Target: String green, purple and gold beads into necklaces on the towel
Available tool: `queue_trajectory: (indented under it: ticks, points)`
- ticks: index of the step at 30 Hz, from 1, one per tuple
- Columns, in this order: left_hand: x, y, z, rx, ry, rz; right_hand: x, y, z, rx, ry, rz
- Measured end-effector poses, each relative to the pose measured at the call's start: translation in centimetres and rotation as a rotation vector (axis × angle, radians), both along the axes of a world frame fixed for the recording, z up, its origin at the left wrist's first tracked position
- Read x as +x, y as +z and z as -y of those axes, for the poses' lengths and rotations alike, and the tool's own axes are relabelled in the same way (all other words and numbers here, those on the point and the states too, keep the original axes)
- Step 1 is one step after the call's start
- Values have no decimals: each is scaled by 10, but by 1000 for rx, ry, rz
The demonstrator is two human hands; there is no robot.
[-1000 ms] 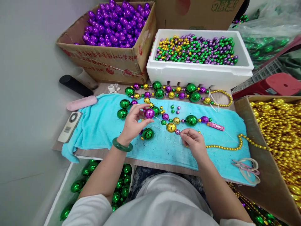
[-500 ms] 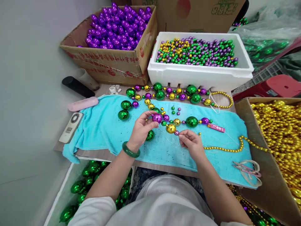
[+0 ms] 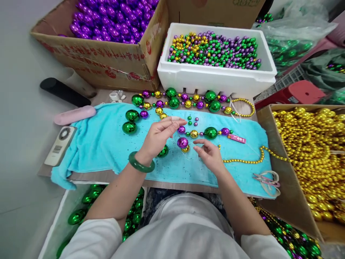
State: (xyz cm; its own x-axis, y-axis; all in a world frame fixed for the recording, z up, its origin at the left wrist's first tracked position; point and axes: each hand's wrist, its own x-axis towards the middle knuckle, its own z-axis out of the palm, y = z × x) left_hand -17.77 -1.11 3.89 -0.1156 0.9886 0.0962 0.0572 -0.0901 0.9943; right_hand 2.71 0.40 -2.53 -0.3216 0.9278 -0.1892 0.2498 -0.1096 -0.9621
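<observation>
My left hand (image 3: 161, 136), a green bangle on its wrist, has its fingers pressed together over the blue towel (image 3: 107, 144). From them a thin bead string runs down to a shiny purple bead (image 3: 182, 142), with a gold bead (image 3: 185, 148) partly hidden behind it. Just right of these beads is my right hand (image 3: 208, 153), thumb and forefinger apart with no bead between them. A strung row with a large green bead (image 3: 210, 132) lies behind, ending near a small pink label (image 3: 237, 138). Loose small beads (image 3: 189, 120) rest beyond my left fingertips.
A foam box (image 3: 215, 73) of small beads and a carton (image 3: 107, 61) of purple beads stand at the back. Right is a carton (image 3: 280, 151) of gold beads. Snips (image 3: 266, 178) lie on the towel's right end. A finished-looking bead strand (image 3: 174, 103) stretches along the back.
My right fingers have let go of the small purple bead and opened. The purple and gold beads have dropped from between my hands to hang below my left fingers. The view has shifted right.
</observation>
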Motion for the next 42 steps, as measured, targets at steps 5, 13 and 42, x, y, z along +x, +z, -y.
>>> queue_trajectory:
  ticks: [5,13,42]
  points:
    - [14,29,-11,38,-52,39,-10,25,-6,73,62,-206]
    - [15,60,-28,129,-13,188,-18,36,-12,-70,142,-328]
    - [-23,-35,-89,-271,115,140,16,35,10,36,-122,-346]
